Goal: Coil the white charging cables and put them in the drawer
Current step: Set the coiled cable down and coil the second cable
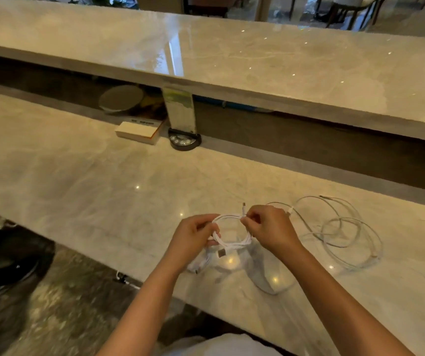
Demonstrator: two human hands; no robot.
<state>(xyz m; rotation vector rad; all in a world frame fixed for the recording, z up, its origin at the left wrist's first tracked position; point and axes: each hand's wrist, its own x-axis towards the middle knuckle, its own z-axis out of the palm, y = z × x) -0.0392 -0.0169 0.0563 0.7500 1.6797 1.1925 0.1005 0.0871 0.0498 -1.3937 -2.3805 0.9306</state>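
Observation:
A white charging cable (234,243) is wound into a small coil just above the marble counter (90,181). My left hand (193,237) grips the coil's left side. My right hand (270,227) pinches its upper right side, with one plug end sticking up past the fingers. A USB plug hangs from the bottom of the coil. To the right, several loose white cables (345,232) lie tangled on the counter. No drawer is in view.
A white box (139,131) and a clear sign in a black round base (184,140) stand at the back of the counter. Above them runs a raised marble ledge (257,57). A dark chair (8,260) sits low on the left.

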